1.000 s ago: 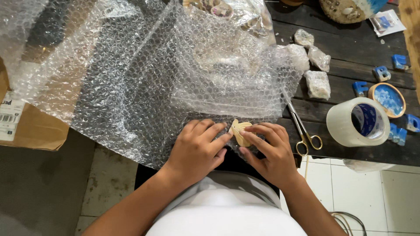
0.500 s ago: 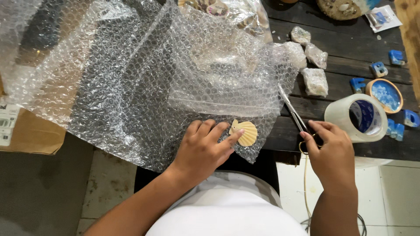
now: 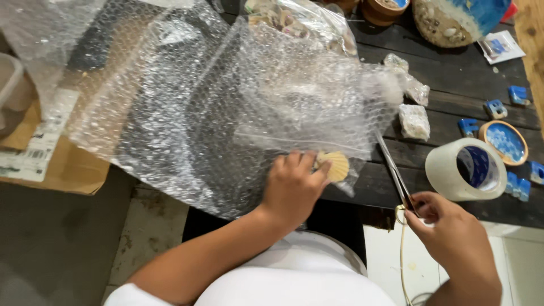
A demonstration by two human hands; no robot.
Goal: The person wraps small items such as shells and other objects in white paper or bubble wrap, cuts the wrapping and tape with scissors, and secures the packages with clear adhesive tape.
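A: Head view, looking straight down. Left hand (image 3: 292, 187) spread flat, fingers pressing a scallop shell (image 3: 335, 165) against the bubble wrap (image 3: 226, 107).

B: And that shell — pale yellow-orange, fan-shaped, ribbed, lying flat at the near edge of the wrap, just past the fingertips. Partly tucked under the thumb side, right half showing clear.

A: Right hand (image 3: 453, 238) off to the side, well apart from the shell, closed around the handles of a pair of scissors (image 3: 396, 175). Blades long, thin, silvery, pointing away toward the wrap's right edge, tips touching or just beside the sheet. Blades together or barely parted; hard to tell.

B: Bubble wrap itself: big clear sheet, crumpled, folded over on top, covering most of the dark wooden tabletop (image 3: 464, 113) and hanging over the near edge.

A: To the right of the scissors, a fat roll of clear packing tape (image 3: 467, 170) standing on its side. Beside it a small round dish with a blue inside (image 3: 504, 141), and little blue pieces (image 3: 496, 107) scattered around.

B: Small bundles already wrapped in bubble wrap (image 3: 414, 120) near the sheet's right corner. Far back, a round shell-studded piece with blue (image 3: 453, 22).

A: Far left, a cardboard box (image 3: 62, 164) with a paper label, partly under the wrap. White shirt at the bottom of the view, tiled floor beneath.
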